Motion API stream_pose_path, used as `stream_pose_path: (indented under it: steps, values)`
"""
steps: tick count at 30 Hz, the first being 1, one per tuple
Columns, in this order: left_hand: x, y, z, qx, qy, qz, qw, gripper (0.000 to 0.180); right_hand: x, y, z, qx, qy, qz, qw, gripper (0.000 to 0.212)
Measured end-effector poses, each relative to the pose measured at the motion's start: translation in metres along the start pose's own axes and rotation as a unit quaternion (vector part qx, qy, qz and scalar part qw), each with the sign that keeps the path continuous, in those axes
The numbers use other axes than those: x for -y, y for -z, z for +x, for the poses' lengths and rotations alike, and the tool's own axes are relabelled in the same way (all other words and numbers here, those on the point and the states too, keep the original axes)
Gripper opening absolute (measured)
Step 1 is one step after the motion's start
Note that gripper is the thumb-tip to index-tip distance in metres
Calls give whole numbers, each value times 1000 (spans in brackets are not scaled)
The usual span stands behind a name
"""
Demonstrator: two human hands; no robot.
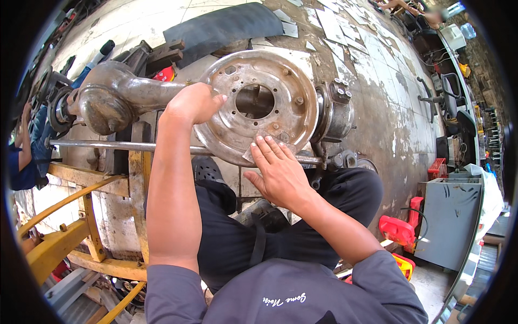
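Observation:
A round, worn metal wheel rim [299,121] with a large centre hole and several bolt holes lies tilted in front of me, over my knees. My left hand [195,102] is closed over its upper left edge, the thumb resting on the face; the other fingers are partly hidden. Low on the rim's face, my right hand [276,168] lies flat with fingers stretched out, pressing on a thin brownish sheet [249,155] that looks like sandpaper. Most of that sheet is covered by the fingers.
Left of the rim is a heavy axle housing [105,97], with a metal rod [118,144] below it. A yellow frame [108,186] stands near left. A hub [337,113] adjoins the rim's right. Farther right are a grey metal box [449,221] and a red tool case [396,230].

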State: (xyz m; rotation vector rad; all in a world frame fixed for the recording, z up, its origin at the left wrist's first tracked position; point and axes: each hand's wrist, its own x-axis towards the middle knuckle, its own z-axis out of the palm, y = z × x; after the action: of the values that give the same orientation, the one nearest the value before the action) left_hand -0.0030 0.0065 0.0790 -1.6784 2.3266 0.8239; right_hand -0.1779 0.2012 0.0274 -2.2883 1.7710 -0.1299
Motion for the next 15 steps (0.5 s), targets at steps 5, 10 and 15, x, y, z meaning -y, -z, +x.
stream_pose_path:
  steps: [5, 10, 15]
  values:
    - [-9, 3, 3, 50, 10, -20, 998, 67, -7, -14, 17, -47, -16, -11, 999, 68]
    - [-2, 4, 1, 23, 5, -9, 1000, 59, -5, 1, 3, 12, 1, 16, 1000, 66]
    - [-10, 4, 2, 41, 4, -17, 999, 67, -8, -4, 6, -19, 5, -2, 1000, 65]
